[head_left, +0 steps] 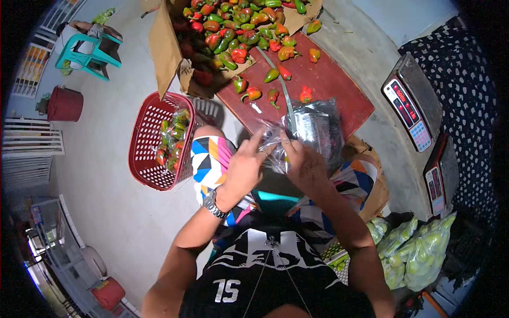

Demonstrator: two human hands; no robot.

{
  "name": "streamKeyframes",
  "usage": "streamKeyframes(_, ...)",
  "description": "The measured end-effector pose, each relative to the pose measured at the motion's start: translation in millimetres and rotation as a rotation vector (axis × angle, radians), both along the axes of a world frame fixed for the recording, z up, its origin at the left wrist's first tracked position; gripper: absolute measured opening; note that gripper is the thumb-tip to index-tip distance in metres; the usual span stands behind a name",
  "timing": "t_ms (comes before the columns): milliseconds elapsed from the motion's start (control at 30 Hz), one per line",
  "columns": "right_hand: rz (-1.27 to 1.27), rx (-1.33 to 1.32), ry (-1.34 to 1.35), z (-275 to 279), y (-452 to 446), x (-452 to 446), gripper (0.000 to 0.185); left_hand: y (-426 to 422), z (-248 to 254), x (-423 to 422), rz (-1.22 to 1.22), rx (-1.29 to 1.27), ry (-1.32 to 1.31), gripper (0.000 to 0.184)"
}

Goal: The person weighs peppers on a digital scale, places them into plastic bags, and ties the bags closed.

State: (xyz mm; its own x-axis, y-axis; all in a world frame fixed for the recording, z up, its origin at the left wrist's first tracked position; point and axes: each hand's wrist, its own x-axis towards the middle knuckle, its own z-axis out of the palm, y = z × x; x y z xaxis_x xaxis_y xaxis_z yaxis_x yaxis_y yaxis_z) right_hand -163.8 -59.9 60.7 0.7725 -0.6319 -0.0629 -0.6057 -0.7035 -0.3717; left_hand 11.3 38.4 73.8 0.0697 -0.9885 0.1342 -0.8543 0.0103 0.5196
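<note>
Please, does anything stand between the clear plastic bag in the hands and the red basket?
Yes. In this view, the left hand and the leg in patterned trousers lie between the clear plastic bag and the red basket. Nothing else visible blocks that side.

Peppers point(239, 55) catch my eye in red, green and orange; the bench point(344, 87) is dull red, the basket point(139, 159) maroon, the cloth point(464, 106) black flecked with white, the legwear point(212, 159) multicoloured geometric patches.

I see white glare on the plastic point(314, 127), a brightly lit floor point(106, 180), warped edges fading black.
</note>
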Motion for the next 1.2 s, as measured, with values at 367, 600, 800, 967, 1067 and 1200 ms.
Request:
streamKeyframes(367,0.054,0.072,-0.283,8,-10,-9,0.06,50,-88,-7,-0.046,0.784,-0.074,0.028)
streamKeyframes(600,0.224,0.308,-0.114,-7,-84,32,0.062,48,-263,-46,-0.578,1.042,0.29,0.037)
streamKeyframes(800,0.237,0.451,-0.105,-21,-140,74,0.076,80,-324,-75,-0.608,1.133,0.227,0.04)
streamKeyframes(967,0.291,0.535,-0.109,-9,-158,91,0.08,56,-285,-52,-0.567,1.189,0.241,0.036)
streamKeyframes(1067,0.243,0.55,-0.25,-3,-151,75,0.082,40,-273,-45,-0.535,1.181,0.24,0.033)
streamKeyframes(1200,0.135,0.58,-0.309,-27,-138,58,0.079,26,-266,-38,-0.472,1.13,0.232,0.028)
